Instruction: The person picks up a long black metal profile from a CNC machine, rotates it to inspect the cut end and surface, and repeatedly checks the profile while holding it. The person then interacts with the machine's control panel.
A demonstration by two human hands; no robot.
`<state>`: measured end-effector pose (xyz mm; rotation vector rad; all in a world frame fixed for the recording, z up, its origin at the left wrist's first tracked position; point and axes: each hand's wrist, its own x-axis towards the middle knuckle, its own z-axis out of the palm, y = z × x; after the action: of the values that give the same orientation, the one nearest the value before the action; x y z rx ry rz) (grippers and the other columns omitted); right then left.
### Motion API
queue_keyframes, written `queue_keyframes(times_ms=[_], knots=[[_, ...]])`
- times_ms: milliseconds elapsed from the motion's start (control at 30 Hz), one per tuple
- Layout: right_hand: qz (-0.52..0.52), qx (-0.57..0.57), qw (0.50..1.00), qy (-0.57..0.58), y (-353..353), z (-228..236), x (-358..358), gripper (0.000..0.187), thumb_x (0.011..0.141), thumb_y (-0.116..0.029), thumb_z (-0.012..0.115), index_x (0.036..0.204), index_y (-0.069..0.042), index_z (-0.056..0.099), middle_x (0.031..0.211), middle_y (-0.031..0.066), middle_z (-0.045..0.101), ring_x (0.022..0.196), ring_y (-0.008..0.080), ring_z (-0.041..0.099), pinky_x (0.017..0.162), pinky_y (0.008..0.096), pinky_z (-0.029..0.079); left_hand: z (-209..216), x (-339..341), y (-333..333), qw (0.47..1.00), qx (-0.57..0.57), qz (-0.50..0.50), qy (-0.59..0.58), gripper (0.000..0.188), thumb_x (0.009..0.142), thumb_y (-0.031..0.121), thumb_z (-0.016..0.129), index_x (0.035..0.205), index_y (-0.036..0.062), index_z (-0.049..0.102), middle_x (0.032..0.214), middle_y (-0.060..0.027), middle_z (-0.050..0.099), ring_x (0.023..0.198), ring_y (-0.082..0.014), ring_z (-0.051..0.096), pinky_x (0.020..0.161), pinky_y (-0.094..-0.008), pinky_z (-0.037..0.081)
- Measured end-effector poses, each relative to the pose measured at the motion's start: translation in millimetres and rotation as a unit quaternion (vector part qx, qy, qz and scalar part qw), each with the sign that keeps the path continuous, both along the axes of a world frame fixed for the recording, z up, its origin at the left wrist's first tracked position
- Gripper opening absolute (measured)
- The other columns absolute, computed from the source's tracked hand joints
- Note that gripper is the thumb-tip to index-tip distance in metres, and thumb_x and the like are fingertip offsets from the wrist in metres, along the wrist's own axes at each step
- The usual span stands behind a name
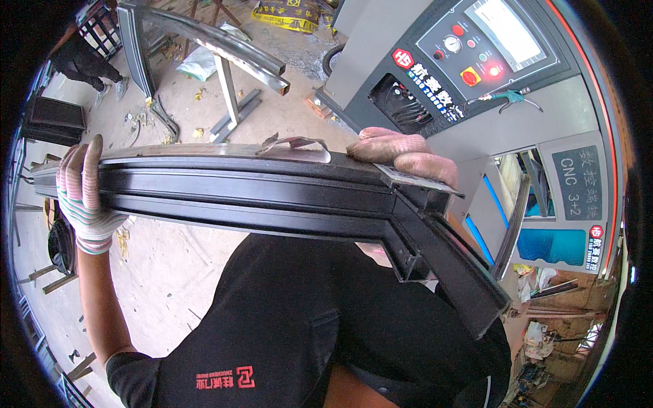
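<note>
A long black metal profile frame (252,194) lies crosswise in front of my chest, with a shorter black profile (456,272) meeting it at a corner on the right. My left hand (83,194), in a white and pink knit glove with striped cuff, is wrapped round the long piece near its far left end. Over the top edge by the corner, my gloved right hand (405,155) grips the frame with its fingers bent; the thumb is hidden. A torn strip of protective film (296,144) curls up from the top edge, left of that hand.
A grey machine (435,102) with a lit control panel stands at the right, a teal air gun (507,98) on its front. Ahead, more profiles (231,54) rest on a stand. A person (88,58) is at the far left. Scraps (541,340) lie lower right.
</note>
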<state>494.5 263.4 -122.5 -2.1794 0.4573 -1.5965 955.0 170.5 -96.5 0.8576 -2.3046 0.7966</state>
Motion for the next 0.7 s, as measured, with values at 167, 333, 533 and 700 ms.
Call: queue_keyframes(times_ms=[167, 333, 533, 700], knots=[[-0.015, -0.009, 1.000, 0.005, 3.1, -0.7, 7.4, 0.089, 0.066, -0.029, 0.100, 0.136, -0.010, 0.048, 0.125, 0.0262, 0.066, 0.116, 0.0366, 0.066, 0.108, 0.0595, 0.045, -3.1, 4.8, 6.4, 1.000, -0.002, 0.015, 0.004, 0.086, 0.064, 0.036, 0.083, 0.140, 0.0026, 0.061, 0.119, -0.0177, 0.065, 0.112, -0.0390, 0.062, 0.100, -0.0497, 0.048], [-0.011, -0.016, 1.000, 0.000, 1.5, -1.8, 11.5, 0.089, 0.065, -0.029, 0.100, 0.134, -0.009, 0.048, 0.122, 0.0256, 0.068, 0.114, 0.0360, 0.066, 0.107, 0.0595, 0.047, -4.6, 7.9, 14.7, 1.000, -0.003, 0.023, 0.006, 0.087, 0.063, 0.037, 0.083, 0.139, 0.0031, 0.061, 0.119, -0.0179, 0.065, 0.113, -0.0393, 0.063, 0.100, -0.0499, 0.049], [0.010, -0.010, 1.000, 0.009, -2.4, 1.2, 12.6, 0.088, 0.064, -0.031, 0.100, 0.132, -0.009, 0.049, 0.121, 0.0255, 0.068, 0.114, 0.0371, 0.067, 0.106, 0.0600, 0.047, -6.7, 11.2, 20.9, 0.999, -0.016, 0.027, 0.013, 0.088, 0.062, 0.039, 0.084, 0.138, 0.0030, 0.061, 0.120, -0.0183, 0.066, 0.112, -0.0395, 0.063, 0.101, -0.0512, 0.049], [0.014, -0.016, 1.000, 0.006, -3.1, 2.6, 14.6, 0.087, 0.064, -0.031, 0.100, 0.132, -0.008, 0.050, 0.121, 0.0259, 0.068, 0.114, 0.0380, 0.067, 0.106, 0.0600, 0.047, -8.7, 12.9, 27.4, 0.999, -0.019, 0.025, 0.014, 0.085, 0.063, 0.038, 0.084, 0.137, 0.0010, 0.061, 0.122, -0.0188, 0.066, 0.112, -0.0396, 0.064, 0.103, -0.0522, 0.049]])
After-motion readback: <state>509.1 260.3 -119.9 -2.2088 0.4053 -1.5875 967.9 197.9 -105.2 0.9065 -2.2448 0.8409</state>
